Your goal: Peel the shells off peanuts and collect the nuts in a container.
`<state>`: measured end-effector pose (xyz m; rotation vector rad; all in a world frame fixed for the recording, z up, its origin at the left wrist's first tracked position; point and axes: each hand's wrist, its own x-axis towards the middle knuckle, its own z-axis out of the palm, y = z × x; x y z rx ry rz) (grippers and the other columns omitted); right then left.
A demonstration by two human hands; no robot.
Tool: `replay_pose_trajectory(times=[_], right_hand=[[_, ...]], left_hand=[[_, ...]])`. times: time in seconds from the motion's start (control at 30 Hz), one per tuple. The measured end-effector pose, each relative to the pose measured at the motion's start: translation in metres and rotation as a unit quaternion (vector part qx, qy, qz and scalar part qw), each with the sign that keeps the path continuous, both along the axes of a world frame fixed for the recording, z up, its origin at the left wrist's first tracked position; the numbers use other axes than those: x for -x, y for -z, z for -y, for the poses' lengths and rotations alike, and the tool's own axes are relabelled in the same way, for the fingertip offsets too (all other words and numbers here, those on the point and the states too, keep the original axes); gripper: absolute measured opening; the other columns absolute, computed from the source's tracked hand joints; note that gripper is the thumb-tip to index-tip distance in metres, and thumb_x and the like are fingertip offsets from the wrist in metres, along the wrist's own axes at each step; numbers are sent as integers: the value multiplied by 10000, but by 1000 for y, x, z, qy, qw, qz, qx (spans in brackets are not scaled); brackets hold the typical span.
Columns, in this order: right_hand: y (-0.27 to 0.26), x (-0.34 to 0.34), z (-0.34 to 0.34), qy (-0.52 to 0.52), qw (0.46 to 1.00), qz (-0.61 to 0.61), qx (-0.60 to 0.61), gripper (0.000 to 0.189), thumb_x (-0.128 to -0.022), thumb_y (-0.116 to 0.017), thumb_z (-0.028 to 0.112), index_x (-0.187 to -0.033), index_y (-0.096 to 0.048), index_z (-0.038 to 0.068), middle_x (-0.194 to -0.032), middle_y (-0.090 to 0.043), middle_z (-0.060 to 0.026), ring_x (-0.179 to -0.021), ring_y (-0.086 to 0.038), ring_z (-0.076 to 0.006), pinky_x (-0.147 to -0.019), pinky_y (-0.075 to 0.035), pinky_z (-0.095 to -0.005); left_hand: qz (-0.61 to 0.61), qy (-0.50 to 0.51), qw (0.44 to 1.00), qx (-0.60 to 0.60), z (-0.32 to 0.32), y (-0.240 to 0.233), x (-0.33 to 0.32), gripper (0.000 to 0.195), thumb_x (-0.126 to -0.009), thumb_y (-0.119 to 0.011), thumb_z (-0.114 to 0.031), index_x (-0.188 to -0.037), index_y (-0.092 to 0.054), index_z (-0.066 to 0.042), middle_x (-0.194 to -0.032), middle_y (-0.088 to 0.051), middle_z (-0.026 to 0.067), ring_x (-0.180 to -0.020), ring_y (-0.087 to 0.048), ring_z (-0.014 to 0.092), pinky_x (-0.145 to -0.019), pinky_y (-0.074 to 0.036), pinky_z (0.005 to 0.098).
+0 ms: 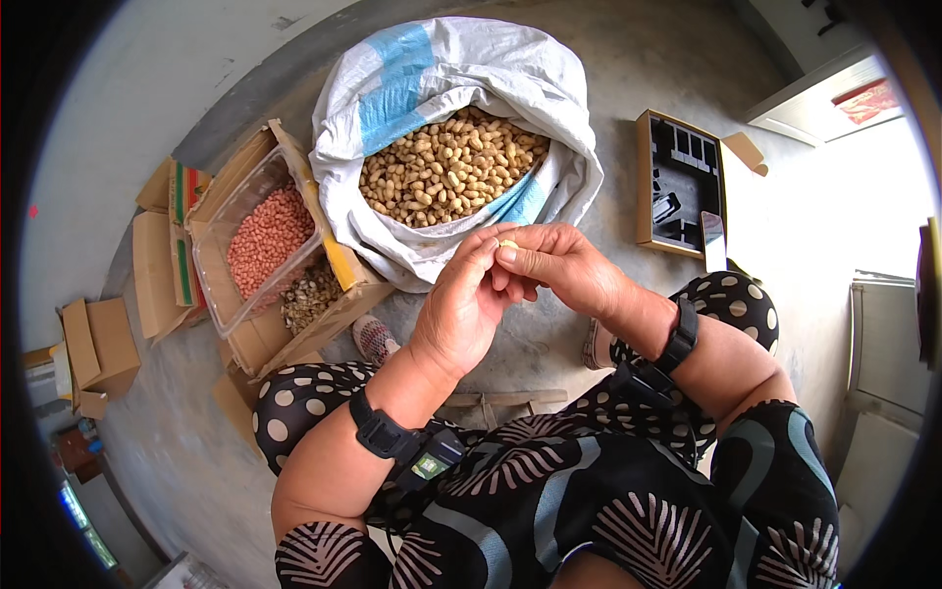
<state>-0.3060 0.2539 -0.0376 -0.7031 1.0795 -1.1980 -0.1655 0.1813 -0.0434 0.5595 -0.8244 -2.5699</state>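
A small pale peanut is pinched between my two hands, mostly covered by fingers; whether its shell is split cannot be made out. My left hand has thumb and fingertips against it, while my right hand presses on it with the thumb. Just beyond my hands stands a white woven sack with blue stripes, its rim rolled down around many unshelled peanuts. To the left, a clear plastic bin holds pink-skinned peanut kernels. Broken peanut shells lie beside it in a cardboard box.
At the right, a shallow box with a black insert holds small devices; a phone-like slab leans at its corner. Another cardboard box stands far left. My knees flank the concrete floor. A wooden stool bar shows below my hands.
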Motion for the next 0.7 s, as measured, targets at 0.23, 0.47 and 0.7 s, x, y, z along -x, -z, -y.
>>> replay_pose_trajectory(times=[0.23, 0.47, 0.7], right_hand=[[3, -5, -1, 35, 992, 115, -25, 253, -945, -534, 254, -961, -663, 36, -777, -652, -18, -625, -561, -81, -529, -431, -216], [15, -10, -2, 91, 968, 228, -50, 250, -953, -507, 216, -918, -635, 4, -774, -642, -43, -598, -547, -88, -486, -411, -213], [-8, -1, 8, 12, 1000, 8, -21, 235, -940, -549, 213, -980, -671, 16, -799, -653, -36, -677, -553, -72, -585, -456, -223]], left_hand=[[21, -4, 999, -25, 2, 0, 2, 305, -945, -433, -244, -1094, -548, -4, -742, -454, 12, -654, -473, 125, -656, -492, 321], [59, 11, 998, -22, -2, -5, 5, 310, -914, -445, -207, -1122, -548, -2, -700, -432, -27, -634, -476, 114, -584, -476, 302], [40, -48, 998, -14, -4, 9, 2, 325, -846, -431, -66, -1154, -515, -7, -871, -523, 48, -801, -554, 193, -770, -487, 365]])
